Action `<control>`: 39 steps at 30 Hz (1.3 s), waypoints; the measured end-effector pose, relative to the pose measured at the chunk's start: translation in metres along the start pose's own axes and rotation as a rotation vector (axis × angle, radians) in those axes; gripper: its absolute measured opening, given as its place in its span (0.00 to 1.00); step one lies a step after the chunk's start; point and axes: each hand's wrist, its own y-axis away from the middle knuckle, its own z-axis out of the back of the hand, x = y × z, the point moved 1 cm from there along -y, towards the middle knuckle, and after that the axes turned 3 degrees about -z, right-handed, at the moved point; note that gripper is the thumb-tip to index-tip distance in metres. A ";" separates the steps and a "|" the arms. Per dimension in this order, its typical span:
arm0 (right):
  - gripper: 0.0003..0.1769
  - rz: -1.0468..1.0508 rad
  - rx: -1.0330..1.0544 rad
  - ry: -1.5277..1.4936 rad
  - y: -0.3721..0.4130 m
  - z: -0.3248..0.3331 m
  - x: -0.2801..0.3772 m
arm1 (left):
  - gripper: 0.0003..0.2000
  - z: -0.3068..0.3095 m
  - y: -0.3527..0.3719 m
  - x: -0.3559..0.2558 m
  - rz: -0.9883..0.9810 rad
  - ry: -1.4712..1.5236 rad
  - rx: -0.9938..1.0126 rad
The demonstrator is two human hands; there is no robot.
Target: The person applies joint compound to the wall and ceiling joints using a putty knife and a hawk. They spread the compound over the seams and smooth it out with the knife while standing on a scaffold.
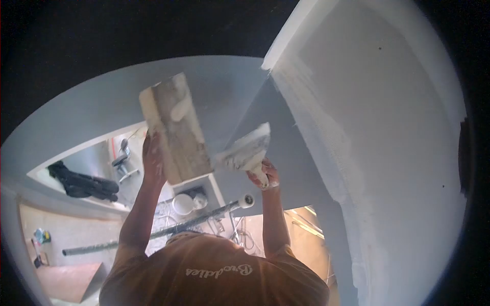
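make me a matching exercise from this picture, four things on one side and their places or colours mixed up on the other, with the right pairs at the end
Things
1. smeared rectangular board
2. broad scraper
3. long dark tube
4. shirt

Places and colours
A. brown, with pale lettering on it
B. held in the right hand
C. slanting across the picture, lower than both hands
D. held in the left hand

Right pairs: 1-D, 2-B, 3-C, 4-A
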 end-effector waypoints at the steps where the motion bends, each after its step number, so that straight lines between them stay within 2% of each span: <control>1: 0.29 0.059 -0.062 0.094 -0.006 -0.014 0.016 | 0.23 -0.011 0.003 -0.010 -0.010 0.023 0.016; 2: 0.29 0.067 -0.056 0.121 -0.016 -0.032 0.030 | 0.23 -0.027 0.006 -0.032 0.090 0.125 -0.027; 3: 0.27 0.191 -0.202 0.254 -0.026 -0.051 0.043 | 0.23 -0.034 0.011 -0.043 0.194 0.225 -0.070; 4: 0.25 0.316 -0.352 0.381 -0.034 -0.067 0.054 | 0.23 -0.033 0.016 -0.043 0.190 0.241 -0.059; 5: 0.25 0.321 -0.350 0.399 -0.047 -0.081 0.059 | 0.23 -0.031 0.023 -0.041 0.231 0.247 -0.050; 7: 0.23 0.666 -0.577 1.040 -0.078 -0.099 0.063 | 0.23 -0.022 0.038 -0.030 0.277 0.263 -0.038; 8: 0.23 0.667 -0.581 1.052 -0.094 -0.094 0.064 | 0.24 -0.012 0.046 -0.014 0.349 0.262 -0.064; 10: 0.22 1.099 -0.692 1.917 -0.126 -0.079 0.070 | 0.24 0.009 0.066 0.016 0.429 0.269 -0.082; 12: 0.20 1.165 -0.690 1.872 -0.159 -0.067 0.076 | 0.25 0.032 0.088 0.049 0.512 0.339 -0.083; 13: 0.18 1.227 -0.679 1.815 -0.176 -0.059 0.086 | 0.21 0.043 0.102 0.070 0.434 0.168 -0.205; 15: 0.20 1.249 -0.700 1.779 -0.207 -0.015 0.116 | 0.20 0.026 0.102 0.043 0.614 0.179 -0.112; 16: 0.23 1.259 -0.725 1.734 -0.219 -0.002 0.129 | 0.20 0.038 0.110 0.051 0.614 0.183 -0.107; 17: 0.23 1.262 -0.727 1.739 -0.227 -0.004 0.140 | 0.21 0.055 0.120 0.060 0.538 0.050 -0.007; 18: 0.27 1.276 -0.765 1.907 -0.234 -0.008 0.151 | 0.22 0.069 0.126 0.072 0.457 -0.082 0.090; 19: 0.32 1.283 -0.801 2.075 -0.240 -0.011 0.160 | 0.22 0.062 0.123 0.062 0.457 -0.080 0.093; 21: 0.34 1.280 -0.852 2.098 -0.250 -0.019 0.172 | 0.21 0.040 0.120 0.030 0.683 0.165 -0.038; 23: 0.36 1.271 -0.905 2.119 -0.257 -0.011 0.180 | 0.21 0.043 0.122 0.031 0.690 0.183 -0.069; 25: 0.35 1.289 -0.805 2.080 -0.265 -0.004 0.194 | 0.21 0.045 0.124 0.033 0.693 0.198 -0.100; 28: 0.35 1.370 -0.798 2.078 -0.274 0.005 0.204 | 0.20 0.058 0.125 0.047 0.659 0.223 -0.121; 31: 0.34 1.376 -0.829 2.215 -0.275 0.000 0.213 | 0.20 0.057 0.124 0.048 0.643 0.199 -0.123; 37: 0.33 1.380 -0.853 2.232 -0.280 -0.006 0.210 | 0.19 0.064 0.127 0.049 0.660 0.180 -0.136; 39: 0.34 1.406 -0.840 2.169 -0.281 -0.014 0.205 | 0.19 0.074 0.131 0.058 0.537 0.141 -0.046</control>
